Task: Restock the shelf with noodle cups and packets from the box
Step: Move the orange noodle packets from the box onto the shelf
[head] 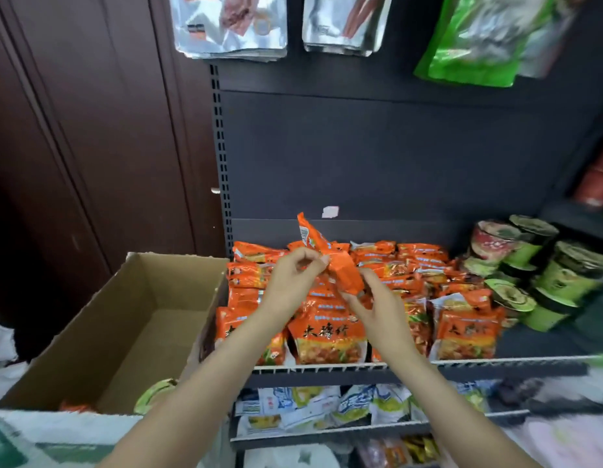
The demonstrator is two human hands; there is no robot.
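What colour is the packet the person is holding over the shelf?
Bright orange: the noodle packet, pinched by left hand and right hand, shows in the head view.

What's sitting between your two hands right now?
In the head view, one orange noodle packet spans the gap: left hand pinches its upper end, right hand grips its lower end, above the stocked packets.
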